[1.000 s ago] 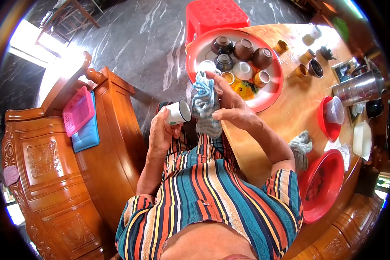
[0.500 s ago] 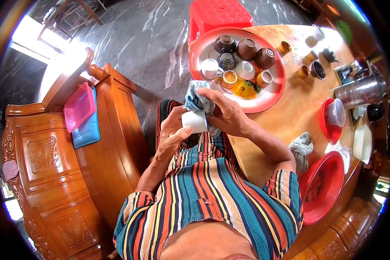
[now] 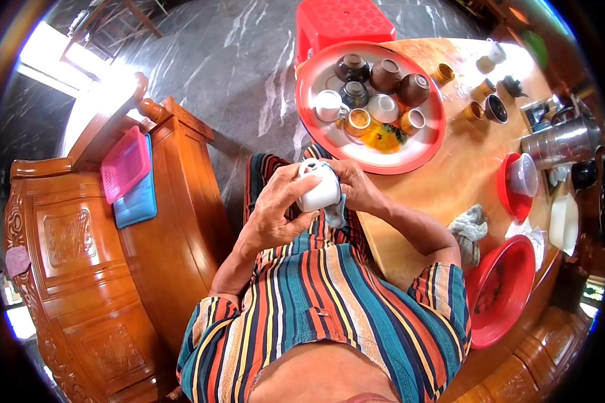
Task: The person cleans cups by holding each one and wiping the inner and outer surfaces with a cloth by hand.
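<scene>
With white cup, newly turned to bring handle into sight, gripped in left hand beside table, and cloth bunched in right hand against cup, presumably presenting another side for wiping.

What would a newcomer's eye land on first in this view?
Probably the big, round, red-rimmed white tray at upper centre, crowded with brown, white and yellowish cups. Next, at centre, the glossy white cup in the person's left grip, with the right grip holding a blue-grey cloth against it. The multicoloured striped shirt at lower centre also stands out.
</scene>
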`<state>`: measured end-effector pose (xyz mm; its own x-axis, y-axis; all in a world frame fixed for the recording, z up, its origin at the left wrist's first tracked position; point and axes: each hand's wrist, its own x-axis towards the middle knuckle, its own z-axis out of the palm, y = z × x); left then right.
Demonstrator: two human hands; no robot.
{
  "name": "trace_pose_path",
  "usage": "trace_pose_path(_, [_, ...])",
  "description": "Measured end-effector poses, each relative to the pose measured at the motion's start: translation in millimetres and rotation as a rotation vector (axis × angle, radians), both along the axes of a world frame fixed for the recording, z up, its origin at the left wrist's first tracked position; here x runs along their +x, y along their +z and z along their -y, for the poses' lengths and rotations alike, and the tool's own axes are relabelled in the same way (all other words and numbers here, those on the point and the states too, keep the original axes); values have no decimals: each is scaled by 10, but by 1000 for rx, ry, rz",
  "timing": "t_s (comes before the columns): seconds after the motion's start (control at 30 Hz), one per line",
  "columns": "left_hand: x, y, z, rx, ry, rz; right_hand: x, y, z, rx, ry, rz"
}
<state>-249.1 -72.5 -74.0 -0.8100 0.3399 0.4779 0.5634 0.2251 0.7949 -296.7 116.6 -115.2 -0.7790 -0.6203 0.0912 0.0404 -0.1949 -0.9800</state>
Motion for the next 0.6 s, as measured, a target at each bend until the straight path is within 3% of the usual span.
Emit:
trace_pose_path(0.07, [-5,67,14,-192,21,-148,-32,-34,-27,81,58,47])
trace_pose_path(0.17, [41,-58,29,-116,-15,-39,-43,38,-19,222,189,192])
trace_pose_path(0.23, [42,-49,54,-47,-62,55,-21,-10,-13,189,204,203])
trace_pose_path(0.33, [51,-4,99,-156,-160,-81,27,-166,20,91,260,231])
trace_pose_path(0.43, [97,-7,48,22,-202,73,62,-176,56,30,303,248])
trace_pose_path(0.57, [88,-32,40,-80,169,-106,69,-51,61,-104,31,188])
trace_pose_path(0.6, [132,-60,37,8,199,84,18,-98,50,-103,32,188])
